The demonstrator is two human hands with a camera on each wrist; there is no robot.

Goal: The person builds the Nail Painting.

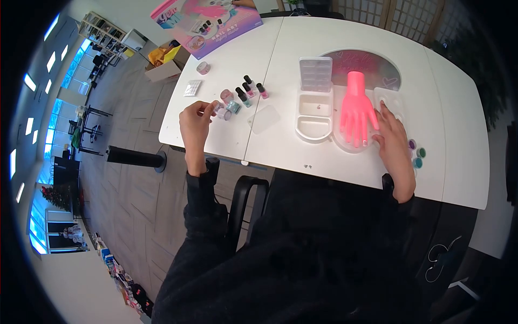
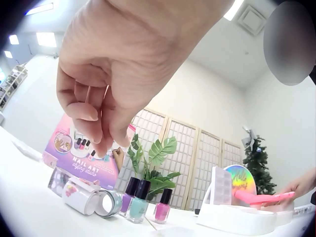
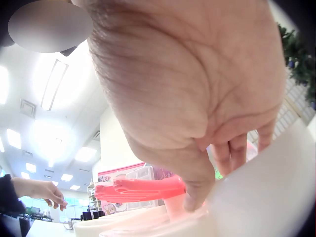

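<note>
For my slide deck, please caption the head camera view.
At a white table, left hand near small rolls and polish bottles, right hand beside a pink model hand.

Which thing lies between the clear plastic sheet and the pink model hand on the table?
The white compartment tray lies between the clear plastic sheet and the pink model hand; this shows in the head view.

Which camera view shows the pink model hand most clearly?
The head view: it shows the pink model hand from above, wrist to fingertips. The left wrist view shows it small and side-on at the right; the right wrist view shows it side-on, with the person's right hand partly covering it.
</note>
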